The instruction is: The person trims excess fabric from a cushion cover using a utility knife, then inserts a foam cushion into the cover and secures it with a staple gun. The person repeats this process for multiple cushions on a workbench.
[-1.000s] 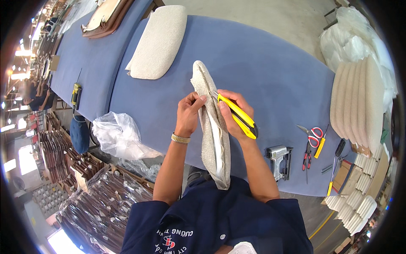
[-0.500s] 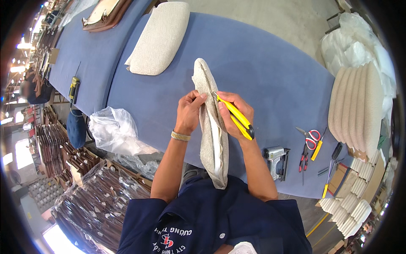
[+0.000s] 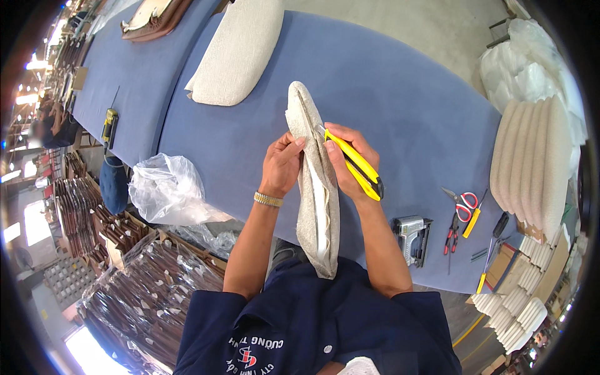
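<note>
Blue cloth covers the long bench, whose far corners bend away into the dark rim of the view. A beige upholstered cushion lies on it further off, well apart from the hands, and a stack of similar cushions stands at the right edge, partly cut off. Held upright above the bench's near edge, a narrow beige seat pad sits between both hands; its lower end hangs down against the person's dark shirt, and the fold running down it hides whatever lies inside. The left hand is closed on the pad's left edge, fingertips at the seam. The right hand is wrapped around a yellow utility knife, its tip touching the pad's upper part; the blade itself is too small to make out. A staple gun and red-handled scissors rest near the right forearm.
</note>
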`<state>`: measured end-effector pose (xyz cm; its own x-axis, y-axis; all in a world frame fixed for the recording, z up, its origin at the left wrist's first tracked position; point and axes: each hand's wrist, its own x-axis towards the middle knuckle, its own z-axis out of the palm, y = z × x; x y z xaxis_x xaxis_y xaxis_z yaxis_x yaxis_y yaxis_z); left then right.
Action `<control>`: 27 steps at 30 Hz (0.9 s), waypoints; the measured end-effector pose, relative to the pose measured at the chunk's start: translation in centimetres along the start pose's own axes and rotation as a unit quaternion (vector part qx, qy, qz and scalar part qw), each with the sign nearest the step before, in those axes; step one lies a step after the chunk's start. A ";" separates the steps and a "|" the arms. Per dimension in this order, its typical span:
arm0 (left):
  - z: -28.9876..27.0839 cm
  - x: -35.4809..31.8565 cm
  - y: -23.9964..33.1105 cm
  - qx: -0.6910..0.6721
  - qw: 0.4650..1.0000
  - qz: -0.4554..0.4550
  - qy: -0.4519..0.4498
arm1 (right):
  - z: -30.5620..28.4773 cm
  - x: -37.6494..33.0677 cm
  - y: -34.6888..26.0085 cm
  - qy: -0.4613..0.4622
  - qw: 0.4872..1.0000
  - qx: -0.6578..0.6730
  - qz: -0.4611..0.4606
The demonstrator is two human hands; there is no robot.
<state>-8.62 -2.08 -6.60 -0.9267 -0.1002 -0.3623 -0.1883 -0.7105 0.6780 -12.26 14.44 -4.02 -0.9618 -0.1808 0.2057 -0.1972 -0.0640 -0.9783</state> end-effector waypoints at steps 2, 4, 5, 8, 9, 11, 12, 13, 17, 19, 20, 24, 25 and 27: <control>-0.1 0.0 0.0 0.006 1.000 0.004 -0.002 | 0.0 -0.2 0.0 -0.009 1.000 -0.009 -0.022; -0.2 0.1 0.0 0.008 1.000 0.005 0.000 | 0.0 -0.4 0.2 -0.011 1.000 -0.011 -0.027; -0.2 0.2 -0.1 0.006 1.000 0.004 0.002 | 0.0 -0.5 0.3 -0.007 1.000 -0.008 -0.021; -0.2 0.2 -0.2 0.004 1.000 0.007 0.003 | -0.3 -0.7 0.0 -0.016 0.999 -0.023 -0.032; -0.2 0.2 -0.2 0.003 1.000 0.009 0.002 | -0.5 -0.7 -0.2 -0.022 0.998 -0.033 -0.041; -0.1 0.2 -0.2 -0.003 1.000 0.008 0.011 | -0.2 -0.8 -0.2 -0.009 0.999 -0.030 -0.035; -0.1 0.2 -0.2 -0.005 1.000 0.007 0.016 | -0.1 -0.9 -0.2 -0.003 0.999 -0.028 -0.032; 0.0 0.2 -0.2 -0.007 1.000 0.007 0.018 | 0.0 -1.0 -0.3 0.004 0.999 -0.035 -0.028; 0.3 0.1 -0.1 -0.016 1.000 0.006 0.026 | 0.7 -1.6 0.1 0.050 0.996 -0.057 -0.041; 0.6 0.0 0.1 -0.023 0.999 0.002 0.030 | 0.8 -1.8 -0.2 0.055 0.996 -0.058 -0.042; 0.7 -0.1 0.3 -0.026 0.999 -0.005 0.032 | 0.8 -2.1 -0.3 0.053 0.996 -0.063 -0.042; 0.8 -0.2 0.4 -0.036 0.999 -0.014 0.032 | 0.8 -2.9 -0.3 0.055 0.996 -0.053 -0.035; 0.9 -0.4 0.5 -0.044 0.999 -0.009 0.025 | 0.8 -3.1 -0.2 0.057 0.997 -0.043 -0.032; 1.5 -0.6 0.6 -0.062 0.998 -0.002 0.013 | 0.6 -3.3 -0.2 0.059 0.997 -0.042 -0.032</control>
<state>-8.65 -1.40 -5.07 -0.9171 -0.1139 -0.3820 -0.1485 -0.7918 0.5925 -8.96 14.48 -4.52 -0.9615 -0.0612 0.2680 -0.2692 0.0116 -0.9630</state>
